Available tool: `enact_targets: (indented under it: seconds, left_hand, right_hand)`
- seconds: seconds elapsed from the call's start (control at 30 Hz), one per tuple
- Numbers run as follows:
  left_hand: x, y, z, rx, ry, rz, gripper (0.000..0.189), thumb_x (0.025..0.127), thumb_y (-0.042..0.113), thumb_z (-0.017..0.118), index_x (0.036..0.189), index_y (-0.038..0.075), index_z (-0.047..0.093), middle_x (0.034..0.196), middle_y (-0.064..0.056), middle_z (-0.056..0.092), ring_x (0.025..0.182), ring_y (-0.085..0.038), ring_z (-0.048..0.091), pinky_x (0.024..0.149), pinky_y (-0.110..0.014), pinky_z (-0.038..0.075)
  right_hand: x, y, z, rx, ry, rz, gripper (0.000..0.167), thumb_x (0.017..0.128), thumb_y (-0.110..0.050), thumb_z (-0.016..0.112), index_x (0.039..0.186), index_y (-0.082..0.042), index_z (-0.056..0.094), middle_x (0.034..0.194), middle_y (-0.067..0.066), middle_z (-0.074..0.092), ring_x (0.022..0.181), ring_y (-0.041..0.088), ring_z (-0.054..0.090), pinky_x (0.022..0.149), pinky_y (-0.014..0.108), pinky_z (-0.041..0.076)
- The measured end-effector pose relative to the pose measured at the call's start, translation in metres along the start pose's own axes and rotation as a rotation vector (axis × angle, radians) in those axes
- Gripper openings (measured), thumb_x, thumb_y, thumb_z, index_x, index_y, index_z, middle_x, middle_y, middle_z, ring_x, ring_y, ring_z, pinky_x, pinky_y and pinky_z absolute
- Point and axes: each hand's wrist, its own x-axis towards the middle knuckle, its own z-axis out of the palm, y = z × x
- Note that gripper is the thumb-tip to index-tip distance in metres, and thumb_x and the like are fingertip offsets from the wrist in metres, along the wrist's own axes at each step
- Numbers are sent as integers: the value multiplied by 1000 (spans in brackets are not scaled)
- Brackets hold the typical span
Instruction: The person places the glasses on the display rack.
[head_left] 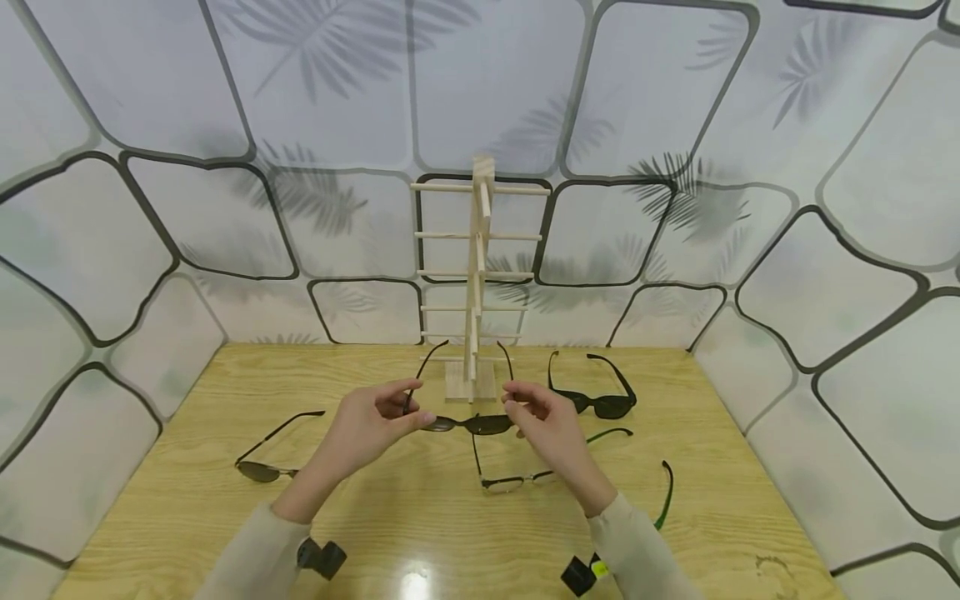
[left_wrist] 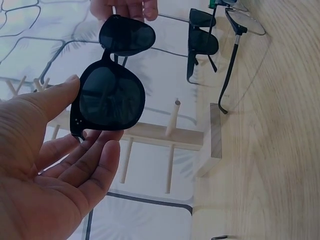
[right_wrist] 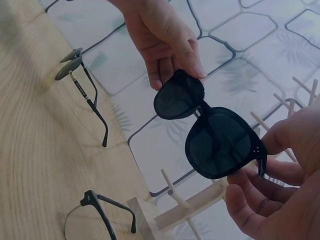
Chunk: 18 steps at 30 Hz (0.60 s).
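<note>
Black sunglasses with dark lenses are held up above the table, temples unfolded and pointing away toward the rack. My left hand pinches them at the left hinge corner, thumb on the front edge and fingers behind. At the opposite corner, my right hand holds the frame the same way. The left wrist view shows the sunglasses between both hands, lenses facing the camera. Just behind them stands a wooden display rack with several horizontal pegs; no glasses hang on its visible pegs.
Clear half-rim glasses lie below the hands, partly hidden by the right arm. Thin-framed sunglasses lie at left, partly covered by the left arm. Another black pair sits right of the rack. A green-black temple shows beside the right sleeve.
</note>
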Motion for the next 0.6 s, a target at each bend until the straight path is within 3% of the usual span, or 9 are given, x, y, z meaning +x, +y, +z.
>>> enact_targets:
  seconds: [0.6]
  left_hand:
    - [20,1,6,34,35,3,61,93,39,83,145,12,65,104,0,77,94,-14,75,75,-31,61]
  right_hand:
    - [19,4,-2,-4,53,36,31,105,-14,66,135,-10,71,127,13,73,90,11,68,69,27,58]
